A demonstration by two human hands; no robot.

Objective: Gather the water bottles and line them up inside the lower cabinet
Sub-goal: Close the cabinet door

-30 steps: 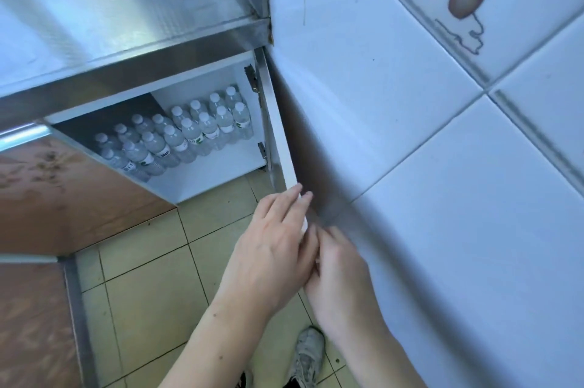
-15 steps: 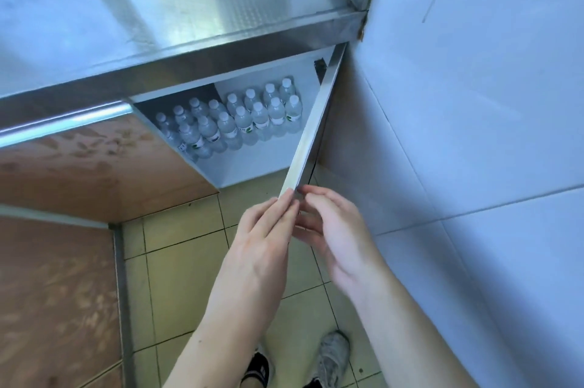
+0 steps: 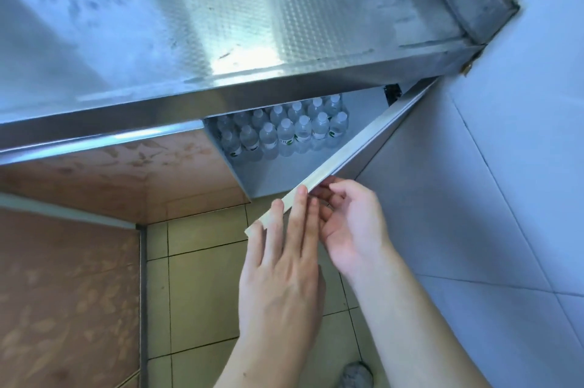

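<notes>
A view from a head-worn camera looks down at a kitchen corner. At about nine o'clock, a closed wood-patterned cabinet door point(image 3: 104, 179) sits under the front lip of a steel worktop point(image 3: 221, 18), which fills the top of the view from ten to one o'clock. Just right of it, near the centre, the lower cabinet point(image 3: 271, 172) stands open, white inside. The water bottles point(image 3: 284, 131) are upright on its floor in two or more neat rows, caps up, packed touching one another towards the back. More may be hidden under the worktop lip.

Below centre, at about six o'clock, the person's left hand point(image 3: 281, 264) reaches up with fingers straight and spread, their tips lying flat against the pale edge of the open cabinet door point(image 3: 347, 153). This grip is open and closes round nothing. Just to its right, at about four o'clock, the right hand point(image 3: 354, 223) has its fingers curled at the same door edge from the far side, apparently pinching it. The door runs diagonally from the hands up to a hinge point(image 3: 392, 93) at one o'clock, beside a white tiled wall point(image 3: 505, 198) at three o'clock. A grey shoe point(image 3: 357, 373) shows on the tiled floor at five o'clock.

The lining-up looks finished, and the step in hand appears to be closing the cabinet. The next move probably calls for swinging the door leftward to shut, with the fingers cleared from its edge before it meets the frame.
</notes>
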